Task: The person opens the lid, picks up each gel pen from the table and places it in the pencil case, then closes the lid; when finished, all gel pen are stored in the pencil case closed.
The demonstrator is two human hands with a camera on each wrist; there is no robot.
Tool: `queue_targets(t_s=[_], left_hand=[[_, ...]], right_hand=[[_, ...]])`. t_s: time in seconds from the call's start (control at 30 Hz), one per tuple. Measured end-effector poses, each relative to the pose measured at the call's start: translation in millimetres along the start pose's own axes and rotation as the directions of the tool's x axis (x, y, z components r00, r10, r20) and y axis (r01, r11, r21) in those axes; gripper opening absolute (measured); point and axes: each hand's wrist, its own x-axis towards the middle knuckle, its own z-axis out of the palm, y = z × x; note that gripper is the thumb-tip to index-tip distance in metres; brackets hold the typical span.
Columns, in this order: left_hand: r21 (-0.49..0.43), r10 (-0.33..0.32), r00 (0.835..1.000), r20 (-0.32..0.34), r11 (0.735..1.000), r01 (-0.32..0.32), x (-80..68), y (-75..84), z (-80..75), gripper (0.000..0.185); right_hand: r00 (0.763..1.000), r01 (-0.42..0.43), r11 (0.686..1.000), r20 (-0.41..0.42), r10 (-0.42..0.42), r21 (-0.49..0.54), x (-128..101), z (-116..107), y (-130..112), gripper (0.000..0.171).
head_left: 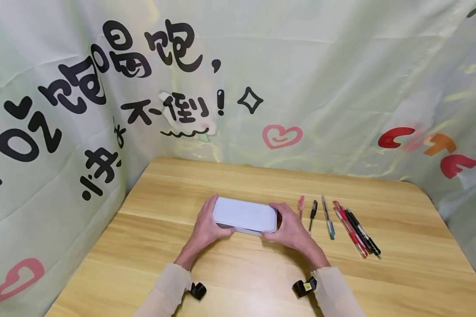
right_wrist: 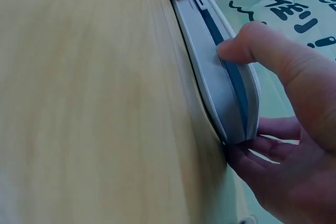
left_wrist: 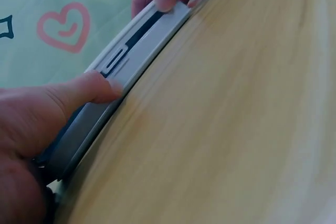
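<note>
Wooden table (head_left: 238, 281) carries a white pencil case (head_left: 245, 214) at its middle, gripped at both ends by the left hand (head_left: 206, 229) and right hand (head_left: 291, 229); opening it likely needs thumbs prying the seam, pens (head_left: 341, 224) waiting right.

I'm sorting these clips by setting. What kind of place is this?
Probably a small staged desk corner, not a real office: a wooden table walled in by printed cloth backdrops, with pens lined up beside a white case gripped by both hands.
</note>
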Motion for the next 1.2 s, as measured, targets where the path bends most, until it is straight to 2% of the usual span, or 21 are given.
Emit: queue_targets(t_s=[0.07,0.13,0.3,0.47,0.6,0.63,0.77,0.9,1.07,1.2], left_hand=[[-0.021,-0.017,1.000,0.012,1.000,0.017,0.2,-0.5,-1.6,0.120],[-0.044,-0.027,0.999,0.033,0.999,0.029,0.0,-1.7,-4.6,0.121],[-0.141,-0.012,0.991,0.136,0.990,0.031,0.8,-6.8,-20.1,0.113],[-0.239,-0.030,0.971,0.235,0.967,0.088,2.7,-13.7,-38.0,0.102],[-0.238,-0.057,0.965,0.255,0.964,0.119,4.0,-16.6,-43.4,0.104],[-0.236,-0.060,0.965,0.255,0.964,0.122,4.5,-16.9,-43.6,0.104],[-0.204,-0.071,0.968,0.240,0.971,0.122,6.4,-17.4,-42.7,0.104],[-0.149,-0.073,0.971,0.227,0.983,0.108,7.1,-16.5,-43.7,0.102],[-0.095,-0.031,0.972,0.232,0.994,0.054,9.3,-20.0,-45.0,0.098],[-0.057,-0.036,0.971,0.237,0.997,0.051,10.4,-24.3,-45.9,0.096]], right_hand=[[1.000,0.012,1.000,0.015,-0.012,-0.024,-1,-2,0,0.090],[0.999,0.017,1.000,0.039,-0.017,-0.005,-1,-4,-1,0.091],[0.993,-0.048,0.983,0.119,0.027,0.178,-2,-11,1,0.091],[0.984,-0.136,0.921,0.158,0.083,0.364,-4,-16,9,0.083],[0.976,-0.214,0.865,0.138,0.169,0.455,-4,-18,12,0.062],[0.974,-0.227,0.859,0.125,0.191,0.459,-3,-19,12,0.056],[0.970,-0.241,0.871,0.065,0.236,0.428,-1,-21,10,0.041],[0.971,-0.226,0.893,0.013,0.240,0.390,1,-20,10,0.039],[0.989,-0.126,0.911,-0.026,0.148,0.394,2,-17,13,0.040],[0.997,-0.062,0.926,-0.017,0.074,0.373,2,-12,16,0.050]])
